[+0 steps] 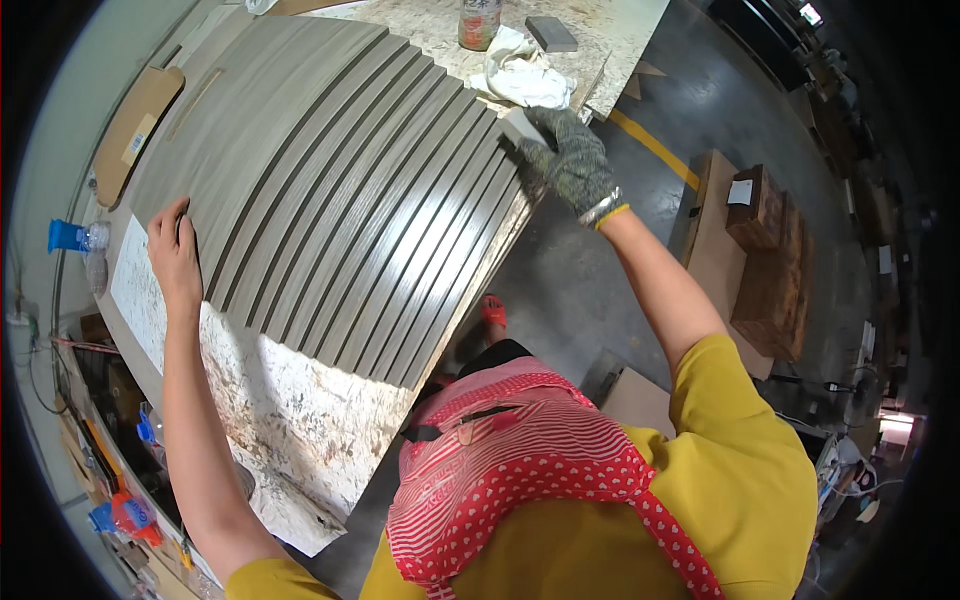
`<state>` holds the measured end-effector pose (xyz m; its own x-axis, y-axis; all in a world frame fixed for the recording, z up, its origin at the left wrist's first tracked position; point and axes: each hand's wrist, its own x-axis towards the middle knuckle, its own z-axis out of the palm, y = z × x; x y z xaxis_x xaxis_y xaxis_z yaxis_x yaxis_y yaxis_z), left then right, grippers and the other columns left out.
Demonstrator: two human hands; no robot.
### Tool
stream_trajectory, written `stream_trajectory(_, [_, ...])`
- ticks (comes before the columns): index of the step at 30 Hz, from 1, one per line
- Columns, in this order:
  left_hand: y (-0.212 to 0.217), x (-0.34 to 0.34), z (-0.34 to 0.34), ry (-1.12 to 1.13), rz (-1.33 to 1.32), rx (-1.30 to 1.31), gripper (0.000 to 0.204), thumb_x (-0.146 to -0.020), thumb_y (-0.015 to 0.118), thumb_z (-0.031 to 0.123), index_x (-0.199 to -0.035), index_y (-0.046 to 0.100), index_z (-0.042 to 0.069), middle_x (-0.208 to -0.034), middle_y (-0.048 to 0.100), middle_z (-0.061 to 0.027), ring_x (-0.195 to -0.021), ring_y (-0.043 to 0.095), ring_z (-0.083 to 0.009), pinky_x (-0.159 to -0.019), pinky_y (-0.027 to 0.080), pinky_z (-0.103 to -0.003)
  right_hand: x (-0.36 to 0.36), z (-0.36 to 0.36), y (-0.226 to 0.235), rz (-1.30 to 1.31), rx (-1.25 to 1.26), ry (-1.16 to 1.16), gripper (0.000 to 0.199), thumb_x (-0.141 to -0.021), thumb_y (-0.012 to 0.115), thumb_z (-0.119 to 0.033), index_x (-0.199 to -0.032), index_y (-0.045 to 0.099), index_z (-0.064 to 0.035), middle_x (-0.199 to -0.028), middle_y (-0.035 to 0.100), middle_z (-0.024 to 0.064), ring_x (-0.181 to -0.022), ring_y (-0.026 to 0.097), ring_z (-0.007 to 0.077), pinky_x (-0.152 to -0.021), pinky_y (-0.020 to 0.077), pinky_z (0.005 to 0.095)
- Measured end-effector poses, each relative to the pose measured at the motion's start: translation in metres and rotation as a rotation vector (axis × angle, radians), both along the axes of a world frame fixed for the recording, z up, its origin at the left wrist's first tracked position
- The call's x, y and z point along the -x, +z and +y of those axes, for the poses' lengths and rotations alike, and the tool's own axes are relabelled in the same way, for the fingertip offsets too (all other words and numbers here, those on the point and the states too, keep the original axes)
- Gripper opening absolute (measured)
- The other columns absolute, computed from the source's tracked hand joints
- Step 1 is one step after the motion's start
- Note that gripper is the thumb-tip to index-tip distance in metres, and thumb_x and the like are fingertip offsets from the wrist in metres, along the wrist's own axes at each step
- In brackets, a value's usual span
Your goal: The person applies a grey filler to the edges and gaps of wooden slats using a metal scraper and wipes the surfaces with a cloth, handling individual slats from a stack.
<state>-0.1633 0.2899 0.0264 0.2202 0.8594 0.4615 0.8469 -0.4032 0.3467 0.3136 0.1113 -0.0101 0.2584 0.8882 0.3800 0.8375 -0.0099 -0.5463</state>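
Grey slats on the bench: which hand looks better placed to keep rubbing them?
Probably the right hand: gloved, it holds a small block at the grey slats' edge. The bare left hand only presses on them.

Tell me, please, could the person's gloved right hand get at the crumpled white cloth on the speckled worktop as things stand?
Probably yes: the right hand, holding a small pale block at the grey slatted panel's edge, is close beside the crumpled white cloth, nothing between them.

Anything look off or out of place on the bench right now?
Nothing is spilled or visibly broken. One oddity: only the right hand wears a glove, gripping a small block at the grooved panel edge; the bare left hand rests at the opposite edge. A crumpled white rag lies nearby.
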Motion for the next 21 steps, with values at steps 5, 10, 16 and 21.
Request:
stream_trajectory(5, [0.003, -0.001, -0.005, -0.023, -0.038, 0.047, 0.029, -0.095, 0.045, 0.017, -0.119, 0.060, 0.009, -0.114, 0.054, -0.0138, -0.107, 0.053, -0.0275, -0.095, 0.040, -0.036, -0.014, 0.032, -0.016, -0.148, 0.057, 0.013, 0.046, -0.084, 0.064, -0.032, -0.119, 0.059, -0.0036, -0.113, 0.059, 0.0201, -0.109, 0.054, 0.0353, -0.096, 0.0413, 0.0434])
stream_trajectory(10, [0.004, 0.005, -0.006, -0.020, 0.039, -0.015, 0.028, -0.094, 0.048, 0.017, -0.116, 0.062, 0.008, -0.113, 0.055, -0.0142, -0.105, 0.053, -0.0293, -0.093, 0.041, -0.036, 0.034, 0.008, -0.026, -0.264, -0.079, 0.097, 0.045, -0.082, 0.064, -0.032, -0.116, 0.060, -0.0033, -0.111, 0.059, 0.0206, -0.108, 0.054, 0.0380, -0.094, 0.0418, 0.0458])
stream_trajectory(16, [0.001, 0.005, -0.003, 0.022, -0.007, -0.009, 0.029, -0.092, 0.049, 0.022, -0.115, 0.064, 0.013, -0.114, 0.056, -0.0153, -0.106, 0.054, -0.0304, -0.093, 0.041, -0.037, 0.152, -0.045, 0.009, -0.214, 0.020, 0.465, 0.027, -0.090, 0.053, -0.026, -0.105, 0.062, -0.0046, -0.089, 0.058, 0.0169, -0.074, 0.056, 0.0309, -0.065, 0.0481, 0.0398])
stream_trajectory(21, [0.004, -0.014, 0.001, 0.014, 0.007, -0.023, 0.030, -0.093, 0.047, 0.025, -0.116, 0.064, 0.015, -0.114, 0.056, -0.0142, -0.106, 0.054, -0.0300, -0.094, 0.041, -0.038, 0.235, -0.082, 0.001, -0.164, 0.352, 0.880, 0.050, -0.085, 0.056, -0.025, -0.133, 0.047, -0.0128, -0.117, 0.056, 0.0119, -0.102, 0.056, 0.0300, -0.086, 0.0471, 0.0437])
